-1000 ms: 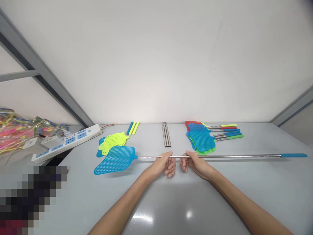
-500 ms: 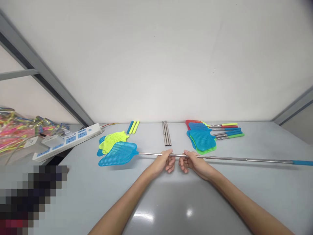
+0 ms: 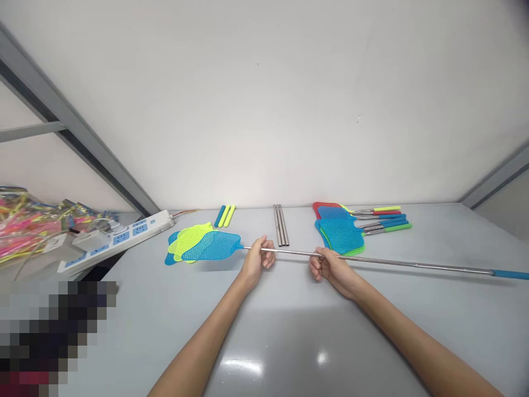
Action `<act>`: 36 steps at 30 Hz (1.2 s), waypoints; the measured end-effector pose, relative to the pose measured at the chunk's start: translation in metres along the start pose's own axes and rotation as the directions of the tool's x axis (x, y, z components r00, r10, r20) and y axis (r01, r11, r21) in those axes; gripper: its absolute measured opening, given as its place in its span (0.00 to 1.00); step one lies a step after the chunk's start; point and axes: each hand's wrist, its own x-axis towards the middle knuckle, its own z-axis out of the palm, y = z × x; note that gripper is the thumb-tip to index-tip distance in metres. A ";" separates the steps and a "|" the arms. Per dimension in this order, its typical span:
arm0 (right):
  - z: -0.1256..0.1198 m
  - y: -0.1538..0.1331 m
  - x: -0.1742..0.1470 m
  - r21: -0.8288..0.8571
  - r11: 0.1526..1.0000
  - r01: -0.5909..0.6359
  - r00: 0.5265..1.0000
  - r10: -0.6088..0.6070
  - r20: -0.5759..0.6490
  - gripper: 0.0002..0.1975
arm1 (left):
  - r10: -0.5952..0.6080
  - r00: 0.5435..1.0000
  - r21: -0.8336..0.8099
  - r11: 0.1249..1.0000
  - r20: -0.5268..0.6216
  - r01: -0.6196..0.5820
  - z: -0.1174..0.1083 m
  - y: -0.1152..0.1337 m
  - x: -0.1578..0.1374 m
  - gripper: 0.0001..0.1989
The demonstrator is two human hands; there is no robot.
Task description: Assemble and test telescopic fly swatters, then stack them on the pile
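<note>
A fly swatter (image 3: 212, 246) with a blue mesh head, a long extended metal rod and a blue grip reaches across the table, its head at the left. My left hand (image 3: 258, 259) is closed round the rod close to the head. Further along, my right hand (image 3: 330, 268) pinches the same rod, thumb on top. Beneath and behind the blue head lie yellow mesh heads (image 3: 185, 238), with more blue ones partly hidden. Several metal rods (image 3: 281, 226) lie side by side behind my hands. Blue and yellow grips (image 3: 225, 215) rest near the wall.
Several collapsed fly swatters (image 3: 343, 234) are stacked at the back right, grips pointing right. A white power strip (image 3: 132, 234) with plugs runs along the left. Bagged colourful items (image 3: 37, 226) lie beyond it. The wall borders the grey table (image 3: 446, 237).
My left hand has slid left along the rod towards the blue head, away from my right hand. The head has risen and shifted slightly right. My right hand has moved little.
</note>
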 end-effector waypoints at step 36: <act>0.008 0.007 -0.003 0.012 1.000 -0.016 0.988 0.014 0.151 0.22 | -0.186 0.865 0.083 0.982 0.465 0.167 0.025 -0.001 -0.016 0.26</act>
